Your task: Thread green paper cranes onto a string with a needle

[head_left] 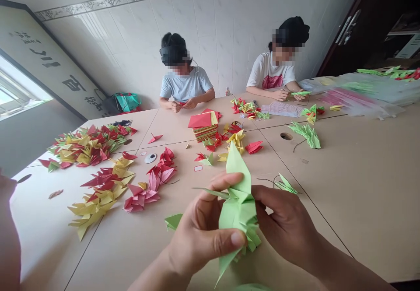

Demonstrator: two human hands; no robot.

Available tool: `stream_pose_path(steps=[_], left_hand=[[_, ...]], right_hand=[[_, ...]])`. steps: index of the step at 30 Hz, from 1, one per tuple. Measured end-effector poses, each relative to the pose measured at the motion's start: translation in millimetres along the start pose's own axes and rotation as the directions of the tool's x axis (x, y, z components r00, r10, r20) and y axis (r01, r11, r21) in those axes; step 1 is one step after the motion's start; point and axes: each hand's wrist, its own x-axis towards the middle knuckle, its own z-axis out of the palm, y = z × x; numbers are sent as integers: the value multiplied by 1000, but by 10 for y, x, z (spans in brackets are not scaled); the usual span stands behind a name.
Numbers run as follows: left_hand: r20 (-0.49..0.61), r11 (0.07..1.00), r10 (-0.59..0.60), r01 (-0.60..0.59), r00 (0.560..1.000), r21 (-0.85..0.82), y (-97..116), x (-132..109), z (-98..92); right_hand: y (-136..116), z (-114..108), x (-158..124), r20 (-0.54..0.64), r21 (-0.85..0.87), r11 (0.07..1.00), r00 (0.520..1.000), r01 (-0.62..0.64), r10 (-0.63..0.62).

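My left hand (200, 229) is closed on a bunch of light green folded paper cranes (236, 214). Its thumb presses the front near the bottom, and its index finger lies along the upper left. My right hand (285, 225) is closed at the bunch's right edge, its fingertips partly hidden behind the paper. One pointed wing rises above both hands, and another points down toward the table's near edge. Beside my left hand, a green paper piece (173, 222) lies on the table. A loose green crane with dark cord (286, 184) rests beyond my right hand.
Strings of yellow and red cranes (101, 190) and pink cranes (149, 186) lie left of a stack of coloured paper (204, 127). Farther left sits a mixed crane heap (92, 144). Two people (185, 81) (278, 70) work across the table, near plastic bags (367, 94).
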Motion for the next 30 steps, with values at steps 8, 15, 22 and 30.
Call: stream_pose_path(steps=[8, 15, 22, 30], left_hand=[[-157, 886, 82, 1, 984, 464, -6, -70, 15], [-131, 832, 101, -11, 986, 554, 27, -61, -18], [-78, 601, 262, -99, 962, 793, 81, -6, -26], [-14, 375, 304, -106, 952, 921, 88, 22, -70]], right_hand=[[22, 8, -88, 122, 165, 973, 983, -159, 140], [68, 12, -221, 174, 276, 931, 965, -237, 194], [66, 31, -228, 158, 211, 966, 980, -151, 118], [75, -62, -229, 377, 389, 821, 885, -418, 271]])
